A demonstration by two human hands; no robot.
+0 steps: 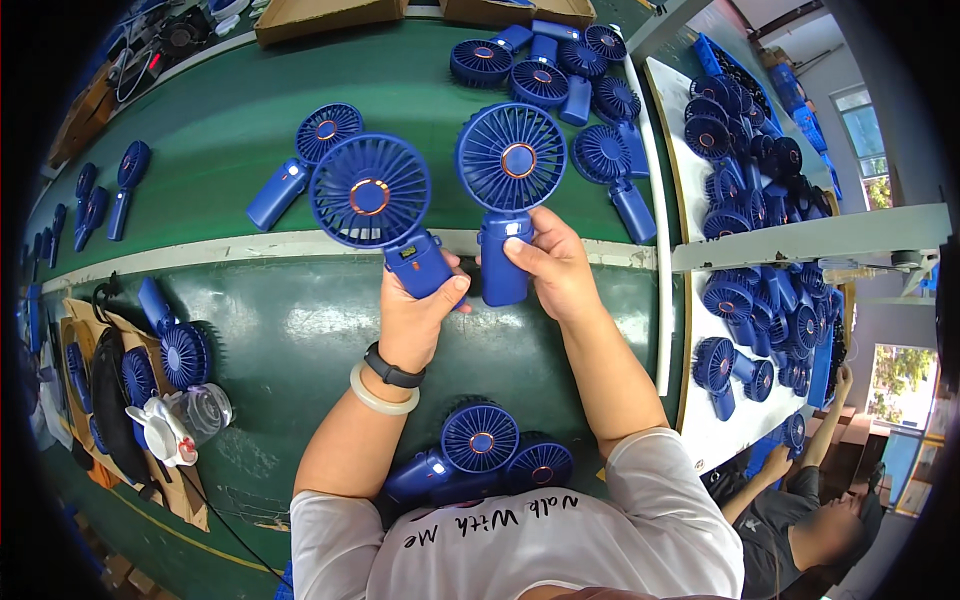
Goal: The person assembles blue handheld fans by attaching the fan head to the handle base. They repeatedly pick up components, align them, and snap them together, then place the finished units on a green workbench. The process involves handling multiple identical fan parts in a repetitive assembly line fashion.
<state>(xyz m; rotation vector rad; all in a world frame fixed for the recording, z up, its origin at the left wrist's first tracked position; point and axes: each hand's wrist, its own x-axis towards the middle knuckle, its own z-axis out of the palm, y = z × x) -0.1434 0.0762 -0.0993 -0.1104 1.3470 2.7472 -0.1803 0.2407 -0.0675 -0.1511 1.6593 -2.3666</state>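
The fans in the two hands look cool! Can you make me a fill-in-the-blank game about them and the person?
1. The left hand holds a handheld fan coloured ____.
2. The right hand has its ____ on the front of the other fan's handle.
3. A dark band and a pale bangle circle the person's ____ wrist.

Missing words: blue; thumb; left.

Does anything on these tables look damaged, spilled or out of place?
Nothing looks clearly damaged or spilled. The left fan, in the left hand, and the right fan, in the right hand, look whole. Most untidy is the heap of blue fans on the white table at right, jumbled at odd angles.
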